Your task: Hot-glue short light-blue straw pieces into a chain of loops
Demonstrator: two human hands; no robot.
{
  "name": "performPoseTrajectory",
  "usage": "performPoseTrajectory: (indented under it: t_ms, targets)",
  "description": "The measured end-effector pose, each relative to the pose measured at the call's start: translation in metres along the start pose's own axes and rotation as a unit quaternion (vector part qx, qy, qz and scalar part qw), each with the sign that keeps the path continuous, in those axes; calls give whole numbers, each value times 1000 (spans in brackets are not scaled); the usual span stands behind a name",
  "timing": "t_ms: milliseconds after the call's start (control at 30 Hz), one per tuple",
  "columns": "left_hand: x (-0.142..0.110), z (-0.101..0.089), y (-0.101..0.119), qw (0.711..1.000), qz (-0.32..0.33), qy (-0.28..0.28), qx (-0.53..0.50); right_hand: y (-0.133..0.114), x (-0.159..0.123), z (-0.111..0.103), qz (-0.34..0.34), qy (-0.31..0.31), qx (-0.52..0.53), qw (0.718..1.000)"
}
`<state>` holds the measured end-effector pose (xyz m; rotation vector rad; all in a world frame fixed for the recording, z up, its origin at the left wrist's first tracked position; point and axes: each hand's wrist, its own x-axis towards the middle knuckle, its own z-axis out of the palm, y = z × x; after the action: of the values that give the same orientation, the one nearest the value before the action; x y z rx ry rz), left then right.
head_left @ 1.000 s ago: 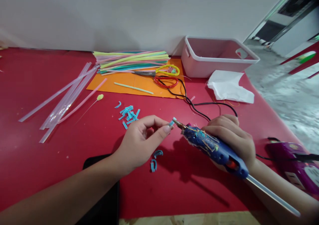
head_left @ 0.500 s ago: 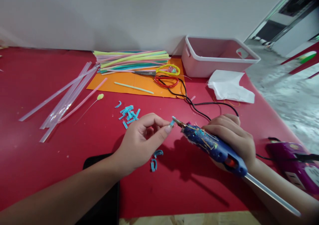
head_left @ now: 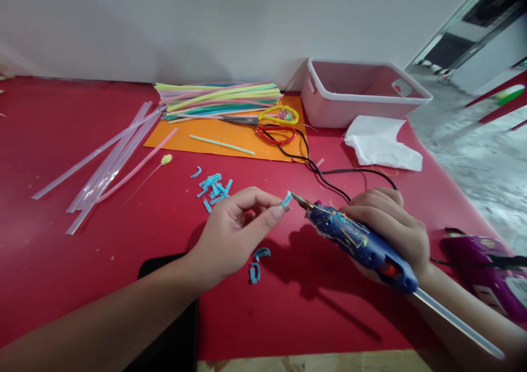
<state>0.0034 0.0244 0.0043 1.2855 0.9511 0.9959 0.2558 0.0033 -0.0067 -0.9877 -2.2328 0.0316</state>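
Our biggest thing is the red tabletop [head_left: 61, 273], spread beneath both sets of fingers. Beyond our right fingers, near the wall, stands the pale pink plastic basket [head_left: 349, 108] with a white rim. Beyond our left fingers lies a flat orange sheet [head_left: 164, 136], a bundle of pastel fuzzy stems [head_left: 230, 95] along its back part. To the left of our left fingers, clear pinkish plastic strips [head_left: 119, 152] cross one another. Our right fingers [head_left: 366, 215] are wrapped around the blue plastic glue gun [head_left: 354, 240], its nozzle angled toward our left fingers and a translucent stick poking out its back. To their right sits a purple plastic block [head_left: 473, 257]. Past our left fingers, red-and-yellow-handled scissors [head_left: 247, 120] rest on the orange sheet. Just beyond our left knuckles is a loose pile of cut light-blue pieces [head_left: 214, 188]; two curled blue pieces [head_left: 255, 273] lie below our left fingers. Smallest, our left fingers [head_left: 269, 218] are pinched nearly closed on one short light-blue fuzzy piece [head_left: 287, 199], the nozzle tip right at its upper end; we can't tell whether they touch.
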Motion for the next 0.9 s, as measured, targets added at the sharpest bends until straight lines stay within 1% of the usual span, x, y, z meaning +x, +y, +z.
performPoseTrajectory:
  t_ms: [233,333,533,767,900]
  targets:
    - [-2,-1,0,999,-15,-20,-21,-1,-1,2,-4,-14,5,1000]
    - [-2,-1,1,999,-19,-21,-33,0,-1,1,-5,-6,1,1000]
    - [-2,-1,2,998,-14,-34,-43,-2,-1,1,4,-8,8,1000]
    - [-2,-1,1,999,-13,-25,-28,-1,1,-1,10,-4,13,1000]
    - [-1,-1,0,998,-10,-28,-59,-2,0,-1,0,-6,11,1000]
